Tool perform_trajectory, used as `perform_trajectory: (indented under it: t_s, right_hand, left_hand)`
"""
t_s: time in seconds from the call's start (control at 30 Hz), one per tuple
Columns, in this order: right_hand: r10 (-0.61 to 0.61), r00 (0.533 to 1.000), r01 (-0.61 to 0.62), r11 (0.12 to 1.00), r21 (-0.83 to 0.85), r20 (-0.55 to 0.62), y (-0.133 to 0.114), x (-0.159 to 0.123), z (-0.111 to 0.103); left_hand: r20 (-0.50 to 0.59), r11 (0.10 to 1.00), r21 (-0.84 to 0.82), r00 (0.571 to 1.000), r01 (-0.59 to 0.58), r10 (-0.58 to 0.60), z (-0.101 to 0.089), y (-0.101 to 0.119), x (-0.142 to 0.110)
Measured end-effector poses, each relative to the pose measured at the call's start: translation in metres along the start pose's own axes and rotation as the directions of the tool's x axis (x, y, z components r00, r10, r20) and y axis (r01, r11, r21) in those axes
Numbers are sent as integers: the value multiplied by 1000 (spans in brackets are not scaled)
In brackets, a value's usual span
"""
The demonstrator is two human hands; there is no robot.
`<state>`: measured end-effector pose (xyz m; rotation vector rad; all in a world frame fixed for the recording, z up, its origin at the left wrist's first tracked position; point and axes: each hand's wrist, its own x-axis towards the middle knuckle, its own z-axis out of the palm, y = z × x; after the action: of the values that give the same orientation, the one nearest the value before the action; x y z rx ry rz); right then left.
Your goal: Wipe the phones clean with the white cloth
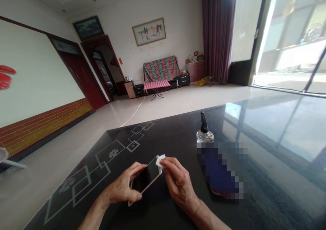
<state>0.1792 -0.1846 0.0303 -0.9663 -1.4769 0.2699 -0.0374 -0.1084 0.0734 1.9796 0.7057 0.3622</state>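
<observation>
My left hand (125,186) grips a smartphone (144,179) with a dark screen and a pale frame, thumb along one edge and fingers along the other. The phone is held tilted above the black glossy table (114,219). In my right hand (179,180) a small white tissue (159,161) is pinched between thumb and fingers, pressed against the far right corner of the phone. Part of the tissue is hidden by my fingers.
A clear spray bottle (204,135) with a black trigger head stands on the table to the right. Nearer lies a dark blue, partly pixelated object (220,174). Beyond the table's far edge, a small stand with a checked cloth (156,84) is on the floor.
</observation>
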Motion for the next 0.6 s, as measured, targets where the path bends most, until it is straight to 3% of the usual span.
perform_trajectory:
  t_s: [0.13, 0.4, 0.6]
  right_hand:
    - [-31, 999, 31, 999, 40, 13, -6, 1, 1]
    - [6, 999, -3, 998, 64, -47, 10, 3, -2]
    - [-24, 1000, 24, 997, 77, 2, 4, 0, 1]
  left_hand:
    - [-37, 1000, -27, 999, 16, -17, -3, -6, -1]
    - [54, 996, -89, 998, -25, 30, 11, 2, 5]
    - [-8, 997, -73, 1000, -23, 22, 1, -5, 3]
